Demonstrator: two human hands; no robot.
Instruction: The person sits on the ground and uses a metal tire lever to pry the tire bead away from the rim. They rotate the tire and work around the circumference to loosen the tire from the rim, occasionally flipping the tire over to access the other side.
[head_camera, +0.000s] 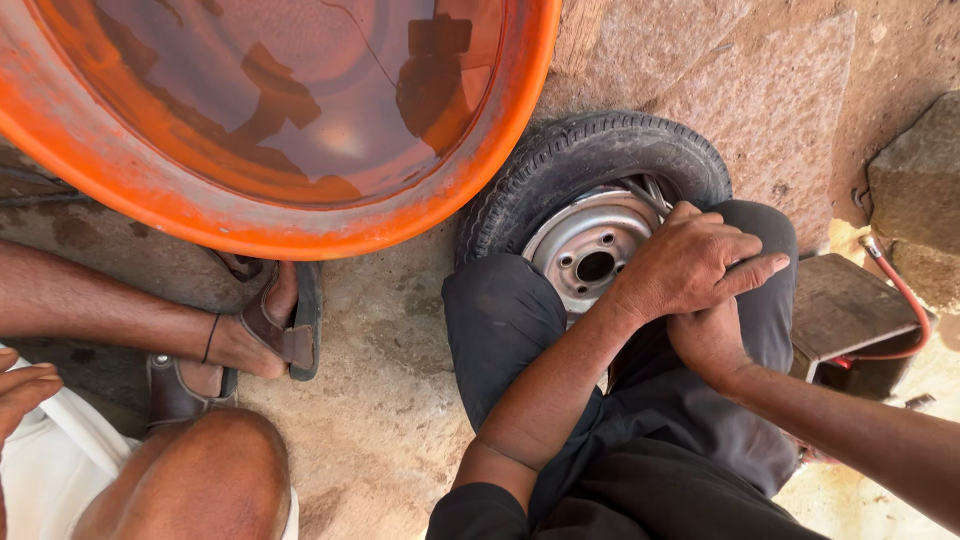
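While hands (700, 290) press, tyre (590, 165) lies on stone floor (390, 400).

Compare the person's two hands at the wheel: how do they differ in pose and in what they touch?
The left hand lies on top, fingers spread flat and pointing right, over the dark trouser knee by the steel rim. The right hand sits beneath it, mostly hidden, fingers tucked out of sight. The left forearm comes from lower left, the right from lower right. Both are bare and press at the same spot beside the tyre.
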